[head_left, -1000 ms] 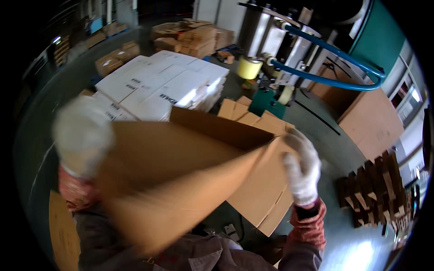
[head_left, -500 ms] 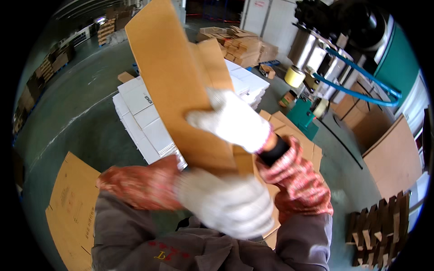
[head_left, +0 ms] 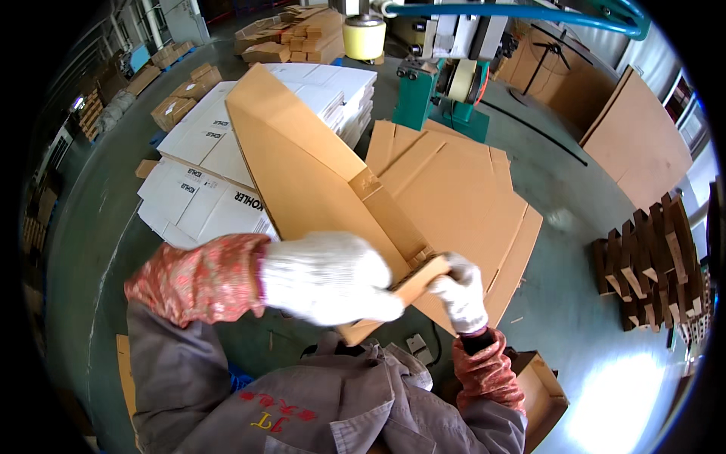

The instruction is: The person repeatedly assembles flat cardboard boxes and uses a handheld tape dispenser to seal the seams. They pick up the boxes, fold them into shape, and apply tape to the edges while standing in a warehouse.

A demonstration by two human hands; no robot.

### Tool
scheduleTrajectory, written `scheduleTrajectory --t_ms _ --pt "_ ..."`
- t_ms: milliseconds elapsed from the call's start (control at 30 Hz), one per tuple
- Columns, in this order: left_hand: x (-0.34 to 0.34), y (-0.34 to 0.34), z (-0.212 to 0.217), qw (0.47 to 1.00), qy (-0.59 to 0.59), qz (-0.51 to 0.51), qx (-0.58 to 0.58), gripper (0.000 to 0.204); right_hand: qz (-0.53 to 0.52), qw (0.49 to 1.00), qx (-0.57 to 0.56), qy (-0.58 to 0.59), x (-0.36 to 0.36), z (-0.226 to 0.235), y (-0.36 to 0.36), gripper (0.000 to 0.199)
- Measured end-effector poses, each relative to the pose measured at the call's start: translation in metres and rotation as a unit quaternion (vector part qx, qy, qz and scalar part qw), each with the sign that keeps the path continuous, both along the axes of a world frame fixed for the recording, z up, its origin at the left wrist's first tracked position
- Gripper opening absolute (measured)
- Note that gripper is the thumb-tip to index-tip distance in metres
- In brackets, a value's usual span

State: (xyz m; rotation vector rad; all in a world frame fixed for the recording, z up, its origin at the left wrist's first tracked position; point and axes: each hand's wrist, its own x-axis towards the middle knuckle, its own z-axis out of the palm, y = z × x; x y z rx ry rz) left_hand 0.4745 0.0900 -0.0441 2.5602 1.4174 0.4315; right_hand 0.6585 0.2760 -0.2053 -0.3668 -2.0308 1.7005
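Note:
A long brown cardboard box (head_left: 302,159), partly folded with side walls raised, slants from the far left toward my body. My left hand (head_left: 325,276), in a white knit glove and slightly blurred, closes on its near end flap. The right hand (head_left: 461,293), gloved likewise, grips the right end of that flap. Part of the near flap is hidden behind my left hand. Under and to the right of the box lie flat brown cardboard sheets (head_left: 461,197).
White flat cartons (head_left: 208,200) are stacked beyond my left hand. A green machine (head_left: 416,94) with a blue hose stands ahead. Dark brown slotted pieces (head_left: 643,265) are piled at the right, and an open brown box (head_left: 541,393) sits near my right forearm.
The cardboard box has come down from a raised, upright pose to a lower slant, its inside now showing. My right hand has moved from its middle to the near flap. The view has shifted.

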Motion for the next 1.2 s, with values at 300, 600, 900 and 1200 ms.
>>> scheduleTrajectory --t_ms 300,600,900,1200 --pt "-0.067 0.069 -0.008 0.946 0.195 0.238 0.101 0.039 -0.254 0.961 -0.023 -0.109 0.043 0.034 -0.01 0.025" --pt "-0.293 0.065 0.024 0.852 0.141 0.505 -0.001 0.038 -0.291 0.943 -0.095 -0.127 0.03 0.06 -0.023 0.019" --pt "-0.257 0.076 -0.026 0.868 0.213 0.009 -0.448 0.096 -0.308 0.931 0.02 -0.195 0.037 0.056 -0.036 0.026" --pt "-0.201 0.121 0.002 0.835 0.301 -0.209 -0.41 0.07 -0.35 0.922 0.0 -0.168 0.038 0.05 -0.017 0.027"
